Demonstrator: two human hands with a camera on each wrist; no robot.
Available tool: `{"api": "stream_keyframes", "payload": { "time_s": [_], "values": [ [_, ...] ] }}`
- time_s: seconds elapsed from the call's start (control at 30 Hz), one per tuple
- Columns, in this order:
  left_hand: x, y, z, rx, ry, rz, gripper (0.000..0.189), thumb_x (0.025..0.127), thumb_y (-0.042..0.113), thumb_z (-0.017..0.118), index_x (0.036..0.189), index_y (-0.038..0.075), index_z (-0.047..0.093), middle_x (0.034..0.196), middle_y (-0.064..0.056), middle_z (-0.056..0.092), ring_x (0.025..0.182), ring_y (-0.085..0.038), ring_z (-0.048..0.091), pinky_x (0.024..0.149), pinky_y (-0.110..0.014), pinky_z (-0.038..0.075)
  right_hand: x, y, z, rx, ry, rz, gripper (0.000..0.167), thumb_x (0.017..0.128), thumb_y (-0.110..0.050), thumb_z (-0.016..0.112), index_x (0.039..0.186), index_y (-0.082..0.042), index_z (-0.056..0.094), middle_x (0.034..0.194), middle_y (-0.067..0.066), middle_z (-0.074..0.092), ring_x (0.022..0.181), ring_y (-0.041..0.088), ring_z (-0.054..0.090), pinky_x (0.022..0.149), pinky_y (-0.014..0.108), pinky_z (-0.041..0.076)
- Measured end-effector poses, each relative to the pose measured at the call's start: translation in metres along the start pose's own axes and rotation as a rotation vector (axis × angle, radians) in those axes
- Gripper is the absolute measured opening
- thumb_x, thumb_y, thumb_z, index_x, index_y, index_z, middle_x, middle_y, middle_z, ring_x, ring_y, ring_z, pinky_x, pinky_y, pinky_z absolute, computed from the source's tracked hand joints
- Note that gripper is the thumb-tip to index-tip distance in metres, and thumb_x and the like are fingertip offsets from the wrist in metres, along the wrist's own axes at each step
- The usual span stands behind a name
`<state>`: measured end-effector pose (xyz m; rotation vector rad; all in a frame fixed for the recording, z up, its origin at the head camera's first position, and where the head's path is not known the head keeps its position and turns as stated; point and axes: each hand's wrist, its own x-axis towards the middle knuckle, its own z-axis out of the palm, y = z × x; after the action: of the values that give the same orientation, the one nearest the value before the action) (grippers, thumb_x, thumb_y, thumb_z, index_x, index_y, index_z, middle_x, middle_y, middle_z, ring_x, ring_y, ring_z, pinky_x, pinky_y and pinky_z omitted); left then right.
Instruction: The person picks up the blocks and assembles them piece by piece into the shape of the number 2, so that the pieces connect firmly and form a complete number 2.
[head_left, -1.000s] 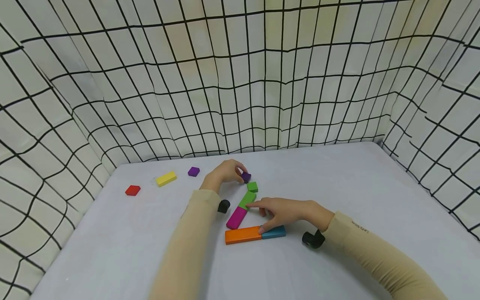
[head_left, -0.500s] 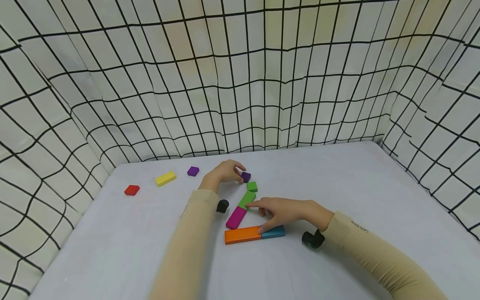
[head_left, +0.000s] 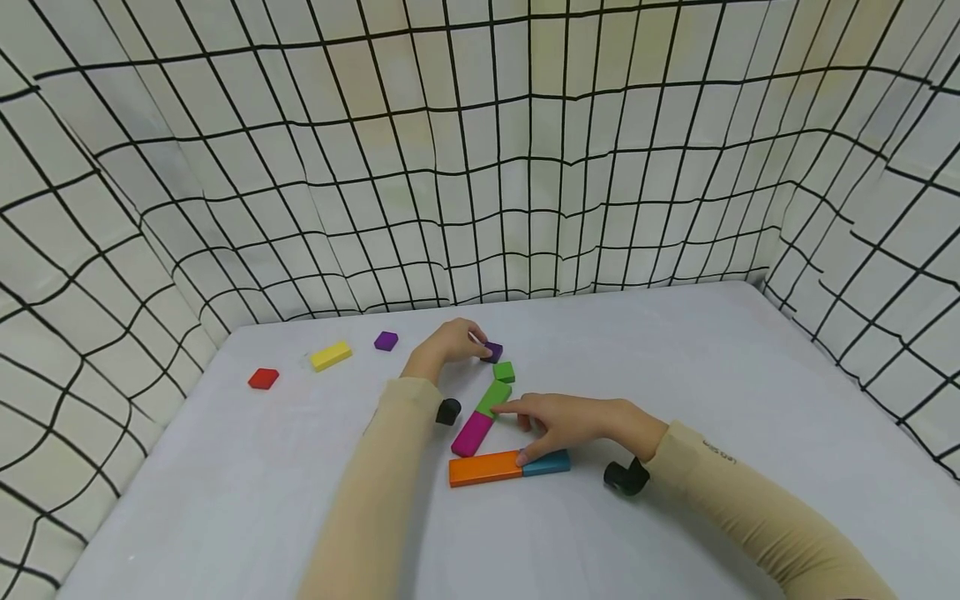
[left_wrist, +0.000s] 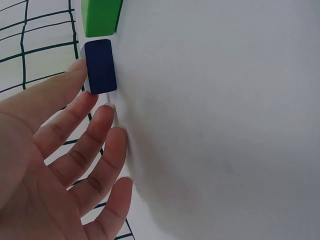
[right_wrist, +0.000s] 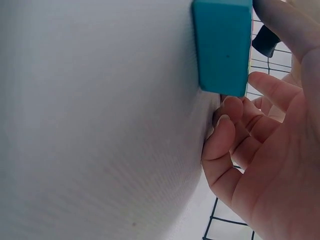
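Note:
My left hand (head_left: pixel 448 340) touches a dark purple block (head_left: pixel 492 353) with thumb and index fingertip. In the left wrist view that block (left_wrist: pixel 101 66) lies just short of a green cube (left_wrist: pixel 101 17), and the other fingers are loosely bent. A bent line continues toward me: small green cube (head_left: pixel 504 372), longer green block (head_left: pixel 498 393), magenta block (head_left: pixel 472 434). Below it, an orange block (head_left: pixel 483 469) and a blue block (head_left: pixel 549 463) lie end to end. My right hand (head_left: pixel 570 421) rests its index fingertip at the green block and its thumb at the orange-blue joint.
Far left on the white table (head_left: pixel 225 500) lie a red block (head_left: pixel 263 379), a yellow block (head_left: pixel 331 357) and another purple block (head_left: pixel 386 341). A black grid net (head_left: pixel 529 167) over white walls encloses the back and sides. Black wrist cameras (head_left: pixel 626 478) hang under both sleeves.
The left thumb and index finger have shifted on the dark purple block, which has turned slightly. My right hand and the other blocks stay in place.

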<state>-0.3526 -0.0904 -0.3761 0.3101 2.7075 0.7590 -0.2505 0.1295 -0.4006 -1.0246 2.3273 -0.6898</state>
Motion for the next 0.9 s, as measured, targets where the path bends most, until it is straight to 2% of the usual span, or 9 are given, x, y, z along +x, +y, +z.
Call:
{"api": "stream_keyframes", "payload": {
  "time_s": [0.23, 0.4, 0.9],
  "values": [
    [0.0017, 0.0005, 0.003, 0.027, -0.006, -0.032, 0.042, 0.098, 0.037, 0.069, 0.127, 0.007, 0.068, 0.136, -0.015, 0.06, 0.118, -0.03, 0.056, 0.102, -0.047, 0.046, -0.0001, 0.0002, -0.0003, -0.001, 0.002, -0.005, 0.08, 0.091, -0.034, 0.08, 0.158, -0.014, 0.04, 0.104, -0.004, 0.053, 0.093, 0.012, 0.05, 0.079, 0.027, 0.047],
    [0.0026, 0.0014, 0.0043, 0.016, -0.008, -0.047, 0.042, 0.096, 0.036, 0.073, 0.126, 0.008, 0.068, 0.135, -0.014, 0.06, 0.117, -0.03, 0.055, 0.101, -0.048, 0.046, -0.0006, 0.0005, -0.0002, 0.0, 0.002, -0.006, 0.08, 0.091, -0.035, 0.08, 0.158, -0.014, 0.04, 0.104, -0.003, 0.053, 0.094, 0.013, 0.05, 0.079, 0.027, 0.047],
    [0.0, -0.0022, 0.0028, -0.008, -0.045, 0.006, 0.039, 0.097, 0.029, 0.072, 0.131, 0.01, 0.069, 0.137, -0.015, 0.06, 0.123, -0.031, 0.055, 0.104, -0.048, 0.044, -0.001, -0.0009, -0.0004, -0.009, 0.002, -0.005, 0.08, 0.091, -0.035, 0.08, 0.157, -0.013, 0.041, 0.104, -0.004, 0.053, 0.094, 0.012, 0.05, 0.079, 0.026, 0.048]
  ]
}}
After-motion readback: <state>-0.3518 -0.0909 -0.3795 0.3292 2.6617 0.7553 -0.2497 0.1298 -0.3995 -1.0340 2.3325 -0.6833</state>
